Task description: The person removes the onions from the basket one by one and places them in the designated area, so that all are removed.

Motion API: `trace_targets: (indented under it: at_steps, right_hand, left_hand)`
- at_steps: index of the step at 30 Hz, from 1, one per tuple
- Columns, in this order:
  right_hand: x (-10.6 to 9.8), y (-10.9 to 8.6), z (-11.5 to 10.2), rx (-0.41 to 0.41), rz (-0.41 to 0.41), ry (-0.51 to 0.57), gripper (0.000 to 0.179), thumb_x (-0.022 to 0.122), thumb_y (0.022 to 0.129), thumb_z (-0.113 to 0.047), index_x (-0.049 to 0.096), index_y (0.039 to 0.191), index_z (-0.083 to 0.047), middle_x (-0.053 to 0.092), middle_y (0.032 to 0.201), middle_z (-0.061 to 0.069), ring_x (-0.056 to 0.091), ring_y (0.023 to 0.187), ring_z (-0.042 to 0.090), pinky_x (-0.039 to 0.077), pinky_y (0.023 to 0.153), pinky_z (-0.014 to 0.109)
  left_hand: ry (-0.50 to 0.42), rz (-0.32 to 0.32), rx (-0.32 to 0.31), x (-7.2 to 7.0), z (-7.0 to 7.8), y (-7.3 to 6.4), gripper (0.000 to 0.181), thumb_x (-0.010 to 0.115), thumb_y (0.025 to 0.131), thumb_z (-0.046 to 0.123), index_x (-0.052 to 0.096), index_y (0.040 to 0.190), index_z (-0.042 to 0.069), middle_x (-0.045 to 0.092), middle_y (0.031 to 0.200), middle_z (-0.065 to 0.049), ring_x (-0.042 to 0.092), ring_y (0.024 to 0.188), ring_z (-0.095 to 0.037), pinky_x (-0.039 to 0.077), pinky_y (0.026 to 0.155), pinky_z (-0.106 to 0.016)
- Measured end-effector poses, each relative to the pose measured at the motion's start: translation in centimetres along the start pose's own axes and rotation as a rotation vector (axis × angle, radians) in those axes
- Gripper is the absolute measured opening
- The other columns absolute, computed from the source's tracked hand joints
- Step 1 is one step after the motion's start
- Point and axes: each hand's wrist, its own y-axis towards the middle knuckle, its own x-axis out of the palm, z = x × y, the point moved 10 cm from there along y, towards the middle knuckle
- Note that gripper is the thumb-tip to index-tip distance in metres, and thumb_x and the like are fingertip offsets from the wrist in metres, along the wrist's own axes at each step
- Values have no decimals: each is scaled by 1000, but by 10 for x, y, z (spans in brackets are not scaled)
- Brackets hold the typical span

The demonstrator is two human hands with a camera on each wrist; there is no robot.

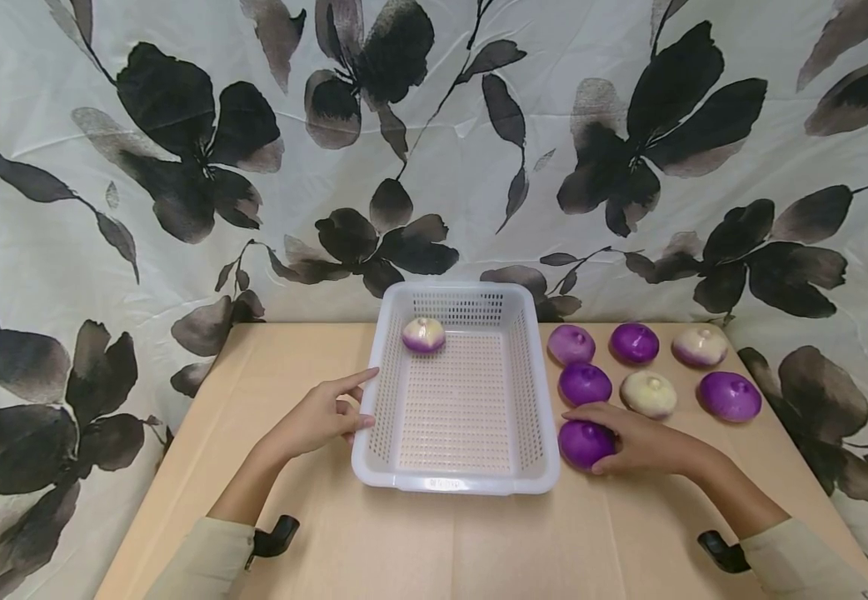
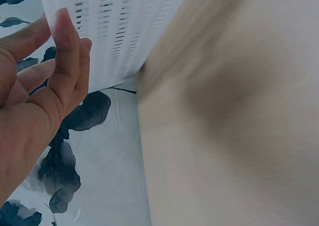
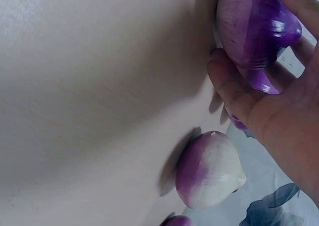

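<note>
My right hand point(image 1: 640, 440) grips a glossy purple onion point(image 1: 582, 443) at the near end of a group of onions, right of a white plastic basket point(image 1: 455, 481). In the right wrist view, thumb and fingers lie around that onion's sides. My left hand point(image 1: 326, 412) touches the basket's left wall with loosely bent fingers. From the left wrist view, the fingertips stay outside the perforated wall. Inside the basket, near its back left corner, lies a white-and-purple onion point(image 1: 424, 335).
Right of the basket sit several more onions: purple ones point(image 1: 585, 384), a pale one point(image 1: 649, 394) and a white-and-purple one point(image 1: 700, 345). They stand on a light wooden table point(image 1: 449, 550). A floral cloth point(image 1: 479, 167) hangs behind the table's back edge.
</note>
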Motion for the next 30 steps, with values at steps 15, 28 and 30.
trace_targets:
  at_steps: [15,28,30]
  right_hand:
    - [-3,-1,-5,29,-42,63,71,83,87,-31,53,148,-10,51,151,19,49,136,44,49,104,26]
    - [-42,3,-26,19,-51,28,64,79,92,-31,55,147,-10,59,146,15,61,120,20,57,89,42]
    - [-53,8,-33,9,-22,13,63,80,91,-30,57,146,-11,60,144,15,61,112,16,57,82,34]
  left_hand:
    - [-12,-11,12,0,-1,-1,77,75,91,-1,38,158,1,55,111,-24,65,69,-17,63,63,-41]
    - [-2,-11,12,0,-2,0,77,76,91,1,38,158,2,57,112,-22,65,69,-19,63,63,-41]
    - [-1,-9,7,0,-2,0,77,76,91,1,38,158,2,57,111,-22,64,68,-19,63,62,-39]
